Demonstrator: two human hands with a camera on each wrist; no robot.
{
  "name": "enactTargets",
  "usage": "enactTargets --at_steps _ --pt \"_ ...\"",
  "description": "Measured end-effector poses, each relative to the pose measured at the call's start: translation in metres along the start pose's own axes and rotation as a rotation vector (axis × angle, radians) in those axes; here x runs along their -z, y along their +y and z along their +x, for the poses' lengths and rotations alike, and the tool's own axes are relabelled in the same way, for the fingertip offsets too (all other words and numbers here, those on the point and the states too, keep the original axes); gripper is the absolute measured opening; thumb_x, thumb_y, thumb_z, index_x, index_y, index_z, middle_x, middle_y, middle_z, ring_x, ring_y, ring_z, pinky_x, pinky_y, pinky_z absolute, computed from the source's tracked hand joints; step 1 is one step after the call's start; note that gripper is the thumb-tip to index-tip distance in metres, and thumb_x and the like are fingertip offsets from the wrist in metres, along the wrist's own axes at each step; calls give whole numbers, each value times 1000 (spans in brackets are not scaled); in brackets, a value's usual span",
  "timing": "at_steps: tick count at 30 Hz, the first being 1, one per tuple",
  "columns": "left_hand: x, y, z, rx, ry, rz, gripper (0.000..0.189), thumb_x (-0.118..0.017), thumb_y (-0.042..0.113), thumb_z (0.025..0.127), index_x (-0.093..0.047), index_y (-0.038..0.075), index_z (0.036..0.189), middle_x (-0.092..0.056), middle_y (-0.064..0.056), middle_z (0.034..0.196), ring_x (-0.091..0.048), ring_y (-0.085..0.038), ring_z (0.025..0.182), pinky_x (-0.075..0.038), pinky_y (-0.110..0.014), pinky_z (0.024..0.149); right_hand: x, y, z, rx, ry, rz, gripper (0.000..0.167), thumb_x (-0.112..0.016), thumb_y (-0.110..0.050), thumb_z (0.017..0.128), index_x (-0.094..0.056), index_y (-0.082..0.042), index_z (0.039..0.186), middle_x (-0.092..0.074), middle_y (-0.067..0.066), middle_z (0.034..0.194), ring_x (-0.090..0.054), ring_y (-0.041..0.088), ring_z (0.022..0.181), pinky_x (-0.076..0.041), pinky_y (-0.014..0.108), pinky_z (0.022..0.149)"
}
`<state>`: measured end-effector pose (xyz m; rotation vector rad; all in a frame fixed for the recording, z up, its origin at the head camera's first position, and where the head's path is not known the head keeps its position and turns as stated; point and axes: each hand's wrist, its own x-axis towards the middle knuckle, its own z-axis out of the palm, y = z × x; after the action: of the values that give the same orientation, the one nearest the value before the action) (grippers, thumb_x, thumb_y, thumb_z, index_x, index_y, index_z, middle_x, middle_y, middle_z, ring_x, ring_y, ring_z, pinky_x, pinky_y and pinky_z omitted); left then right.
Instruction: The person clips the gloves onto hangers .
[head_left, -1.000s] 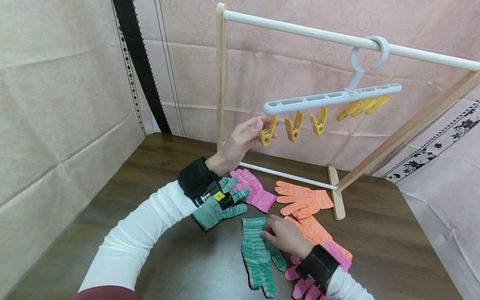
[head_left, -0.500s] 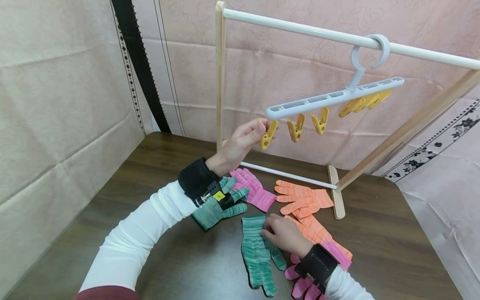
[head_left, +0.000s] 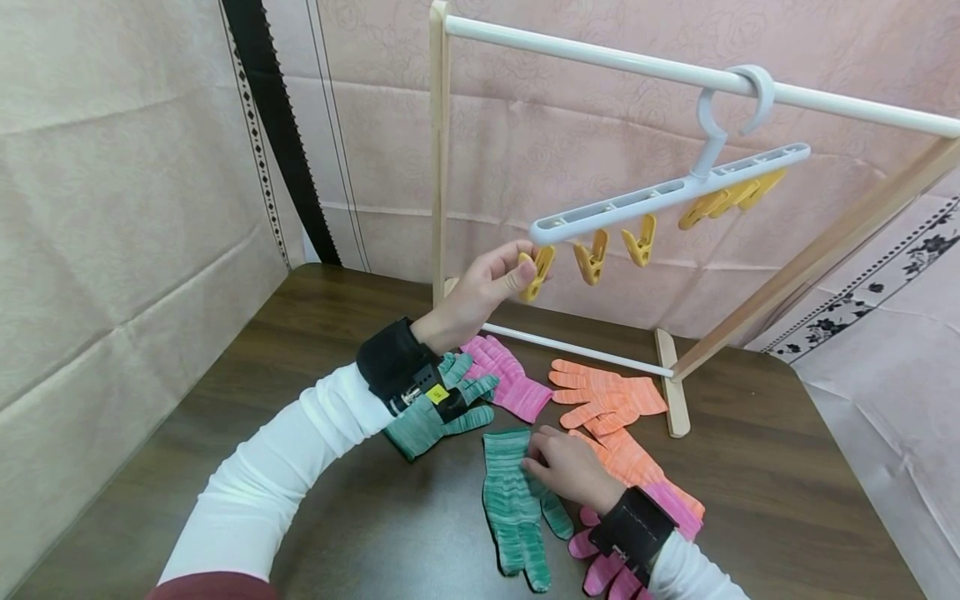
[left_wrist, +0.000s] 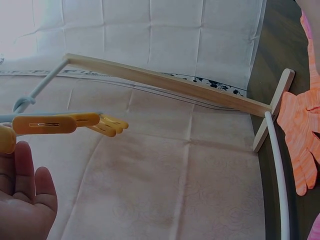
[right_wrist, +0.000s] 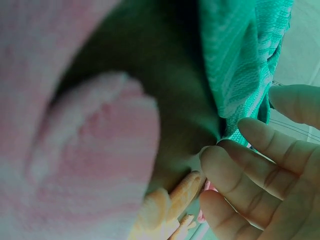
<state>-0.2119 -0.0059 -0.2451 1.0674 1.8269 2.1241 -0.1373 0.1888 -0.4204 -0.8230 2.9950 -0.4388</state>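
Note:
With my left hand (head_left: 476, 292) I pinch the yellow clothespin (head_left: 543, 268) at the near left end of a pale blue hanger (head_left: 637, 202). The hanger hooks over a white rod and tilts, its left end lower. More yellow clothespins (head_left: 592, 257) hang along it, their jaws downward. In the left wrist view, part of the left hand (left_wrist: 25, 200) shows below the pins. My right hand (head_left: 572, 467) rests at the cuff of a green glove (head_left: 510, 500), fingers loosely bent. The right wrist view shows those fingers (right_wrist: 235, 180) beside the green knit, pinching nothing visible.
A wooden stand (head_left: 441, 150) carries the white rod (head_left: 585, 57). Beneath lie a second green glove (head_left: 420, 425), a pink glove (head_left: 513, 383) and orange gloves (head_left: 611, 396). Another pink glove (head_left: 603, 575) is partly under the right wrist. Fabric walls (head_left: 135, 167) enclose the brown table (head_left: 360, 517).
The hanger has tilted more, its left end dropping and its right end rising. My left hand has moved slightly down with the clothespin, thumb now further over it. The right hand has stayed still.

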Motion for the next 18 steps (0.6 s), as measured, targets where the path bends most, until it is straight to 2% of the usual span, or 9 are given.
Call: enactTargets --at_steps 10,13,18 --pt "0 -3 -2 1 -6 18 98 -51 67 63 -35 -7 126 -46 -28 123 -45 -33 116 -33 -39 100 -1 1 -1 3 7 5 11 -65 -23 78 -56 -17 75 -43 -9 69 -36 3 55 -30 17 48" --pt "-1 -3 -2 3 -4 24 98 -50 67 64 -35 -7 125 -46 -29 122 -45 -33 117 -33 -39 99 0 1 -1 7 6 0 11 -65 -23 78 -58 -15 82 -45 -8 71 -36 4 57 -30 17 48" --pt "0 -7 -2 7 7 24 98 -51 67 64 -36 -8 125 -45 -27 124 -46 -33 117 -32 -40 100 0 2 -1 7 -4 -10 24 -65 -23 78 -60 -10 98 -53 -4 78 -40 5 62 -33 19 51"
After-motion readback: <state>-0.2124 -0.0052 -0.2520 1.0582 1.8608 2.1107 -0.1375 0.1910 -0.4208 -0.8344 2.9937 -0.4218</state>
